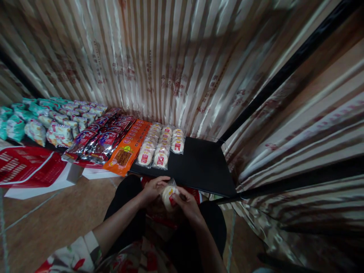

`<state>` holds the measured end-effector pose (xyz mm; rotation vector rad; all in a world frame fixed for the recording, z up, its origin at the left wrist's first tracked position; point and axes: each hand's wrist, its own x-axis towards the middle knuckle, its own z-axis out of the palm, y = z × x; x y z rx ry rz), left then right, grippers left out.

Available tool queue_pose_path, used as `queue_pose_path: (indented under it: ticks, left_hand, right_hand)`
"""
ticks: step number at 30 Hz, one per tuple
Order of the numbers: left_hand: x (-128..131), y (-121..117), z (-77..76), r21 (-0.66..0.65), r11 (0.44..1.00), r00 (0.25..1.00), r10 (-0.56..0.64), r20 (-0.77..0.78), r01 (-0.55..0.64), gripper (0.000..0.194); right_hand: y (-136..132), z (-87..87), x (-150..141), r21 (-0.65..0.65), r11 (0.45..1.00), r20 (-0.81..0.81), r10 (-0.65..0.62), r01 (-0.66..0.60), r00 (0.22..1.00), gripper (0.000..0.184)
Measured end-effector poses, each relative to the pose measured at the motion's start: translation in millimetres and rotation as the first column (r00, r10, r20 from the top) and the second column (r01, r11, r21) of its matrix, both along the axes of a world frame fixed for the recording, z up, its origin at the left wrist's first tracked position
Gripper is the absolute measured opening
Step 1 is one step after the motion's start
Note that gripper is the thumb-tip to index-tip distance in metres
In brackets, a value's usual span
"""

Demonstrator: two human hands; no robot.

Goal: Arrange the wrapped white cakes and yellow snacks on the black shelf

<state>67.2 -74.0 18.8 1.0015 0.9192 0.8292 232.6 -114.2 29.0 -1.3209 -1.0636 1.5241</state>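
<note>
Between my two hands, over my lap, is a round white packaged cake (pixel 168 198) in clear wrap with a red label. My right hand (pixel 186 203) grips it from the right, thumb across its front. On its other side, my left hand (pixel 155 188) has curled fingers touching the wrapper's upper left edge. Just beyond my hands, similar packaged cakes (pixel 160 159) lie overlapped in three rows on the black shelf (pixel 204 163). The right row is shorter than the other two.
Left of the cakes are an orange snack packet (pixel 127 142), dark red foil packets (pixel 104 140), white packets (pixel 59 132) and teal packets (pixel 15 127). A red basket (pixel 31 167) stands at the lower left. A striped curtain (pixel 159 57) hangs behind, and a black pole (pixel 256 98) slants at the right.
</note>
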Motion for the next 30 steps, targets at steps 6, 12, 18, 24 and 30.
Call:
queue_pose_path:
  ticks: [6, 12, 18, 24, 30]
  left_hand:
    - [11.7, 0.1, -13.9, 0.075, 0.978, 0.943, 0.206, -0.262, -0.193, 0.017]
    - [19.9, -12.2, -2.3, 0.542, 0.840, 0.821, 0.318, -0.474, -0.012, 0.034]
    - [33.6, -8.9, 0.8, 0.627, 0.768, 0.741, 0.346, -0.576, 0.129, 0.044]
    - [46.2, 1.4, -1.9, 0.568, 0.757, 0.626, 0.279, -0.728, 0.322, 0.048]
    - [55.3, 16.7, -8.8, 0.493, 0.765, 0.555, 0.217, -0.803, 0.414, 0.045]
  right_hand:
    - [16.8, -11.7, 6.9, -0.047, 0.965, -0.185, -0.262, 0.258, 0.947, 0.042]
    - [39.5, -19.4, 9.0, -0.056, 0.936, -0.211, -0.353, 0.349, 0.912, 0.040]
    - [58.2, -26.8, 14.6, -0.011, 0.896, -0.142, -0.441, 0.444, 0.886, 0.044]
    - [74.3, -29.8, 21.4, 0.128, 0.863, 0.040, -0.497, 0.489, 0.867, 0.045]
    - [82.9, -35.8, 34.3, 0.260, 0.878, 0.403, -0.477, 0.402, 0.781, 0.042]
